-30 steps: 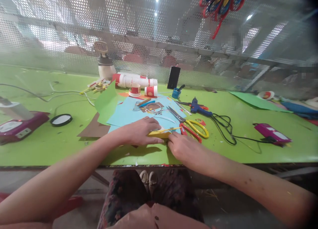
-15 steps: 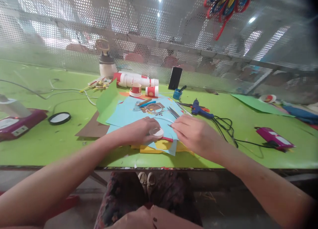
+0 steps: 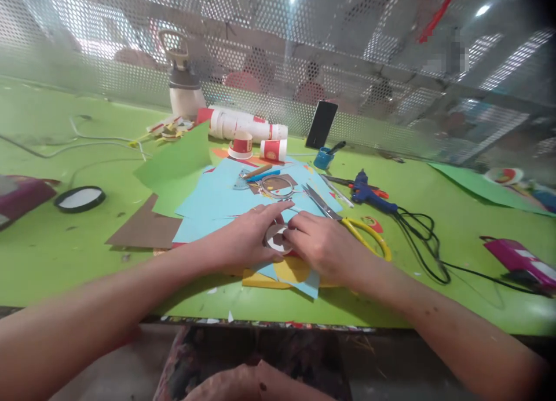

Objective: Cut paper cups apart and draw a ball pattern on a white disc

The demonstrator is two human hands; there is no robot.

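Observation:
My left hand (image 3: 245, 239) and my right hand (image 3: 324, 244) meet over a small white round tape roll (image 3: 277, 239), fingers of both touching its rim. The roll sits on blue paper sheets (image 3: 217, 195) spread on the green table (image 3: 65, 244). A yellow paper piece (image 3: 286, 272) pokes out under the hands, near the table's front edge. Yellow-handled scissors (image 3: 347, 221) lie just right of my right hand.
A blue glue gun (image 3: 369, 191) with a black cord (image 3: 428, 239) lies to the right. Paper cups (image 3: 243, 134), a spray bottle (image 3: 182, 82), a black phone (image 3: 321, 124) stand at the back by the perforated screen. Brown paper (image 3: 141, 230), black ring (image 3: 79, 199), magenta devices (image 3: 519, 256) flank.
My right hand went from the yellow paper near the front edge up to the tape roll beside my left hand. The view has tilted down and closer to the table.

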